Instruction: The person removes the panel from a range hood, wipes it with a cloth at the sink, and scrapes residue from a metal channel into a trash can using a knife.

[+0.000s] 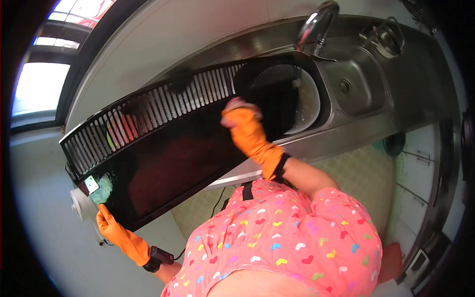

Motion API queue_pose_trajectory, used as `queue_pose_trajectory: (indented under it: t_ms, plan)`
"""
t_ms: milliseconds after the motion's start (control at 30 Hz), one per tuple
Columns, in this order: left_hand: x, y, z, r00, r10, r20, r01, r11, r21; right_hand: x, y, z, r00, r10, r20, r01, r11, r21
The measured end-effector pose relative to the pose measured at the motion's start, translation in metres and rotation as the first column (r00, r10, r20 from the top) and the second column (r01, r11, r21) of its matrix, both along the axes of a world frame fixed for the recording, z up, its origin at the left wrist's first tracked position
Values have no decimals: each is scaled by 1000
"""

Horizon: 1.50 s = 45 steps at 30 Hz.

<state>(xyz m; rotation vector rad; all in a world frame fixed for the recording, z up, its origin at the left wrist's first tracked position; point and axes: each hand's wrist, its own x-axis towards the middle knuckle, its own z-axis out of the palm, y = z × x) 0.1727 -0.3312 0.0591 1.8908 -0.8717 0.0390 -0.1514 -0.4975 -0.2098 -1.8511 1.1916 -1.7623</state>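
Note:
A long black panel point(178, 163) with a row of slots along its far edge lies slanted across the counter and over part of a sink basin. My right hand point(247, 133), in an orange rubber glove, is closed on a pinkish cloth point(237, 105) at the panel's middle, slightly blurred. My left hand point(116, 230), also gloved in orange, is at the panel's near left corner, with its fingers together against the edge. Beside those fingers are a greenish, wet-looking patch point(102, 189) and a small white plate point(91, 184).
A white basin point(309, 101) sits in the left sink bowl under the panel's right end. Behind it rises a chrome faucet point(319, 29). The right sink bowl point(358, 91) and a metal-handled object point(387, 42) are farther right. A white round object point(81, 204) is at left.

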Motion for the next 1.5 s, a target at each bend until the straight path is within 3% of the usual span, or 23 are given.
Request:
queue_pose_trajectory:
  t_ms: [67, 133, 200, 267, 367, 400, 433, 533, 700, 733, 800, 833, 900, 933, 967, 1000, 1067, 1100, 1133, 1200, 1333, 1467, 1500]
  plan:
    - [1, -3, -2, 1000, -19, -6, 19, 1000, 4, 45, 30, 26, 958, 270, 101, -277, 959, 66]
    - [-5, -4, -1, 999, -31, -6, 31, 999, -16, 67, 50, 69, 903, 430, 17, -428, 901, -66]
    - [2, -1, -1, 998, -57, -15, 57, 998, 15, 85, 73, 85, 923, 377, -78, -384, 894, -229]
    - [4, -1, -3, 998, -68, -3, 68, 998, -19, 76, 82, 81, 838, 527, -144, -545, 822, -163]
    - [3, 0, -2, 997, -75, -17, 75, 997, 3, 64, 77, 32, 827, 551, -113, -562, 803, -198]
    - [2, -1, -2, 997, -69, -17, 69, 998, 5, 44, 73, 23, 819, 558, -131, -572, 809, -136]
    - [1, -2, -2, 998, -56, -22, 56, 998, 2, 40, 75, -7, 785, 620, 0, -620, 785, 27]
    - [14, 2, -5, 998, -51, -27, 52, 999, 8, -12, 63, -45, 921, 358, -152, -343, 932, 117]
    - [14, 3, -5, 1000, -22, -17, 22, 999, 23, -77, 31, -110, 991, 38, -131, 17, 919, 395]
    - [14, 3, -4, 999, -36, -20, 37, 999, 18, -89, 23, -123, 999, 19, -47, 10, 843, 538]
    - [16, 5, -4, 999, -47, -19, 47, 999, 11, -119, -16, -280, 926, 23, 376, -312, 606, 731]
    - [19, 6, -3, 999, -36, -1, 36, 999, 27, -111, -15, -261, 775, -152, 614, -384, 658, 648]
    - [17, 4, -3, 999, -27, 22, 26, 999, 35, -88, -14, -205, 824, -231, 517, -130, 812, 569]
    - [13, 2, -3, 999, -24, 25, 23, 999, 23, -75, -7, -150, 965, -224, 137, 141, 882, 450]
    - [10, 1, -4, 999, -22, 26, 22, 1000, 14, -67, -4, -118, 989, -141, -43, 147, 931, 334]
    - [8, 1, -3, 999, -23, 28, 22, 1000, 18, -53, 5, -84, 990, -49, -131, 73, 979, 188]
    - [4, 0, -1, 1000, -10, -9, 10, 1000, 16, -6, 23, -38, 996, 91, -8, -87, 975, 203]
    - [2, -1, -2, 1000, -12, -10, 12, 1000, 14, -5, 24, -33, 993, 115, 17, -115, 946, 305]
    - [1, -1, -2, 1000, -16, -24, 16, 1000, 10, 26, 39, 6, 977, 212, 20, -213, 973, 92]
    - [3, -1, 0, 999, -19, -32, 19, 1000, 4, 43, 49, 31, 894, 440, -87, -433, 897, 87]
    - [10, 2, -3, 1000, -9, -2, 9, 1000, 13, 40, 34, 38, 867, 491, -87, -499, 853, -152]
    - [15, 4, -3, 1000, -10, 20, 10, 999, 38, -7, -6, -5, 946, 310, -93, -304, 950, 69]
    - [13, 4, -3, 1000, 1, 18, -1, 999, 37, -19, -20, -26, 979, 185, -86, -180, 982, 55]
